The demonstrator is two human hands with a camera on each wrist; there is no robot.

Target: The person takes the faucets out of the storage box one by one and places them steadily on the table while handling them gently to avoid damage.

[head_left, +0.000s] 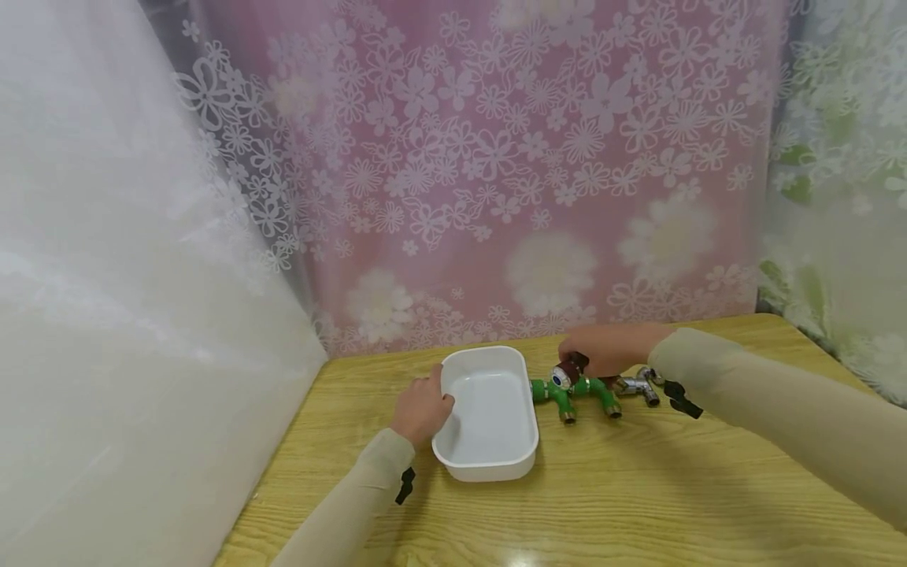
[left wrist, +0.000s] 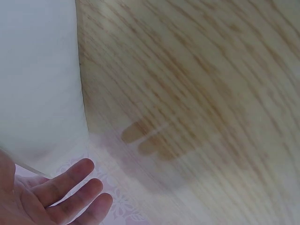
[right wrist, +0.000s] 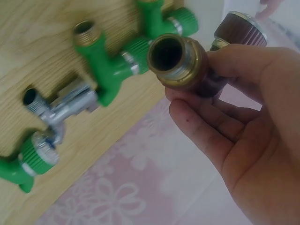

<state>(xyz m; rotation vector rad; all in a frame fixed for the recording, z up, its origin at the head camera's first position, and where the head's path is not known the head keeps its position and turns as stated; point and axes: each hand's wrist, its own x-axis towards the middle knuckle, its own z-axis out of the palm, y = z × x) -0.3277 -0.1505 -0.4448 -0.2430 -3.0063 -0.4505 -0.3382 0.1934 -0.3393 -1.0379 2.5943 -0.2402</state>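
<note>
A white rectangular basin [head_left: 489, 409] sits on the wooden table. My left hand [head_left: 423, 409] holds its left rim, thumb over the edge. In the left wrist view, straight fingers [left wrist: 70, 187] of that hand spread beside the basin's white wall [left wrist: 40, 84]. Right of the basin, my right hand [head_left: 602, 349] grips a dark red tap [head_left: 567, 374] above several green taps [head_left: 563, 402]. The right wrist view shows its threaded brass opening [right wrist: 168, 58] facing the camera and its ribbed knob [right wrist: 239, 30] beyond the thumb.
A chrome tap [head_left: 641, 386] lies beside the green taps, partly under my right wrist. The wooden table [head_left: 602, 504] ends at a pink floral curtain [head_left: 496, 197]. White sheeting [head_left: 127, 299] hangs on the left and a green-patterned curtain [head_left: 836, 236] on the right.
</note>
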